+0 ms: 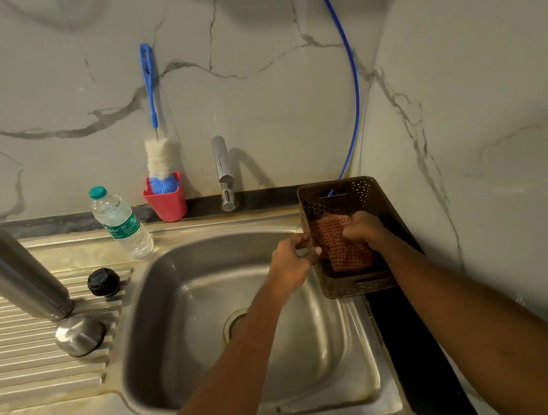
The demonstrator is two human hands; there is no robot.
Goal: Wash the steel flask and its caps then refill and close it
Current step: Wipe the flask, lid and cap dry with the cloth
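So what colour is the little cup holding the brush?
The cup is red, seen in the head view.

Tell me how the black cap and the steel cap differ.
The black cap is matte and ridged; the steel cap is shiny and smooth. The steel cap is larger and domed; the black cap is flatter. Both rest on the drainboard, off the flask.

The steel flask [11,270] at nine o'clock is brushed metal with a dull sheen. The domed steel cap [79,334] by it shines brighter, and the black cap [103,282] is matt, ribbed plastic. The sink [183,322] is smooth stainless steel. The water bottle [122,224] is clear glossy plastic. At three o'clock the brown basket [340,195] is perforated plastic and holds a coarse, waffle-textured orange cloth [343,250]. The wall [249,72] is polished veined marble.
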